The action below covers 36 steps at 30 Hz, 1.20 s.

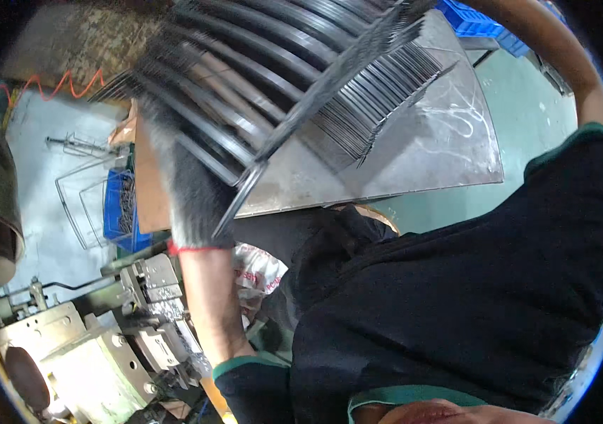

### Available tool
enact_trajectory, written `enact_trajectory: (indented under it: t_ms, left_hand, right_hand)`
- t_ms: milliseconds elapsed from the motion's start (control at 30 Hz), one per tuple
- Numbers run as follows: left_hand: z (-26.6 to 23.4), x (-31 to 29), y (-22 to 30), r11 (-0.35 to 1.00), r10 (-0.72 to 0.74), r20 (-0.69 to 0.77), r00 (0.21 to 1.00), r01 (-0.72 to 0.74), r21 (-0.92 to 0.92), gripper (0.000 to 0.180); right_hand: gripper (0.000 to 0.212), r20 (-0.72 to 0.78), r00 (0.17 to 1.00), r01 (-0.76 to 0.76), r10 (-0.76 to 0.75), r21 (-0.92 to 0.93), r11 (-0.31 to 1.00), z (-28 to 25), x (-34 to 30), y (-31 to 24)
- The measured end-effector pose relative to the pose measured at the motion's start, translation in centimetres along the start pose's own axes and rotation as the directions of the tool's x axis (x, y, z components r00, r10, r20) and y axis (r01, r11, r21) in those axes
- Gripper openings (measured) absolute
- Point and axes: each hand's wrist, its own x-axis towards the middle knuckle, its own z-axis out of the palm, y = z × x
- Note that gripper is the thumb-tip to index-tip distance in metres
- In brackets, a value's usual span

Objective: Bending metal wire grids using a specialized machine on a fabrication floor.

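Observation:
A stack of dark metal wire racks (319, 74), smeared by motion, hangs tilted across the top of the view, raised above a grey metal table (450, 152). My left hand (199, 180), in a grey knitted glove with a red cuff, is at the stack's left end and holds it; the bars cover most of its fingers. My right arm reaches up past the upper right edge, so that hand is out of the picture. On the table, beneath and right of the raised stack, lies another batch of similar racks (393, 85).
A machine with metal blocks and clamps (153, 290) stands at lower left. Beyond it are a blue bin (113, 205) of metal parts and loose bent wire frames (68, 205). Blue crates (472, 21) sit at upper right. An orange coiled hose (68, 81) hangs at upper left.

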Motion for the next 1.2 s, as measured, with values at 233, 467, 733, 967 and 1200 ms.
enact_trajectory:
  t_ms: [233,467,733,967,1200]
  left_hand:
    - [11.4,2.1,-5.8,0.954,-0.254,0.33,0.909,0.292,-0.069,0.071]
    - [11.9,3.6,-13.7,0.85,-0.523,0.164,0.836,0.526,0.03,0.069]
    - [12.0,2.7,-13.8,0.76,-0.649,0.198,0.735,0.636,0.13,0.06]
    - [7.1,-1.8,-14.1,0.841,-0.538,0.318,0.781,0.519,0.151,0.056]
    - [10.0,-5.6,-14.3,0.128,-0.242,0.316,0.917,-0.293,0.948,0.042]
  right_hand:
    - [0.045,-0.09,0.994,-0.053,0.063,0.109,0.993,-8.8,-2.6,-1.8]
    - [0.051,-0.106,0.98,-0.152,0.171,0.169,0.974,-16.5,0.6,-3.4]
    - [0.043,-0.049,0.999,-0.006,-0.009,-0.28,0.96,-23.3,4.3,-2.2]
    - [0.036,-0.256,0.827,0.291,-0.501,-0.567,0.771,-37.4,0.1,5.4]
    - [0.04,-0.413,0.69,0.359,-0.595,-0.518,0.776,-30.0,3.2,16.9]
